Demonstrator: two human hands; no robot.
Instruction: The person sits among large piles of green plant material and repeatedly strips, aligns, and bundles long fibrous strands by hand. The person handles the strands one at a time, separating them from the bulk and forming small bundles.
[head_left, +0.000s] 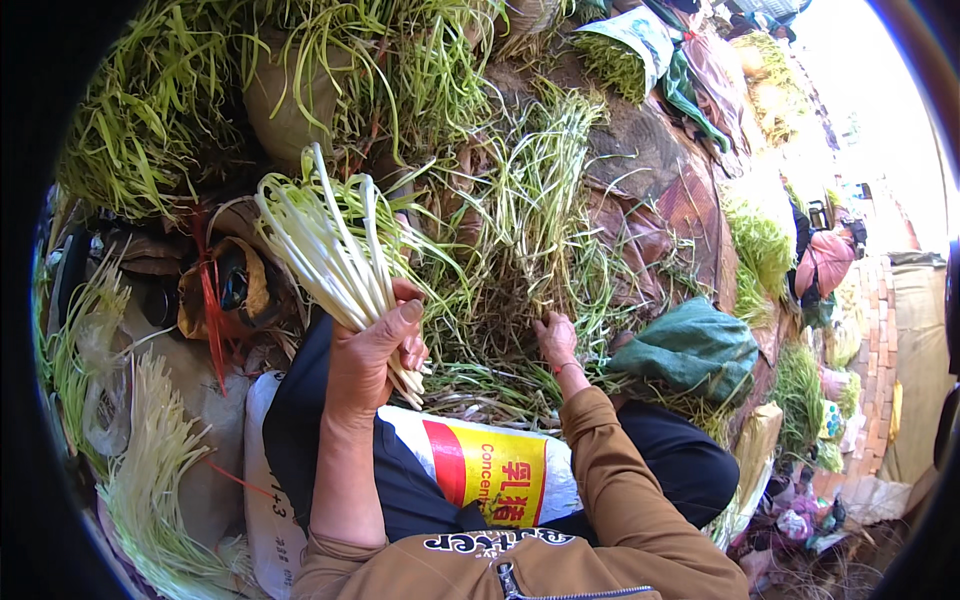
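Note:
My left hand (375, 345) is closed around a bundle of long white-stemmed green vegetable stalks (337, 255). Their pale cut ends stick out below my fist, and their leafy tops bend over above it. Farther right, my right hand (558, 341) reaches to the root end of a loose heap of green stalks (536, 202), its fingertips touching the dark, tangled roots. Whether those fingers pinch a stalk is hidden. Trimmed leaves and stems (480, 390) lie between my knees, just beyond a printed woven sack (495, 465) spread over my lap.
At my left lies a pile of pale cleaned stalks (161, 465), near red plastic twine (214, 322). Large green bunches (157, 112) stand at the upper left. A green cloth bundle (690, 349) sits by my right knee. Another person in pink (825, 262) is at the far right.

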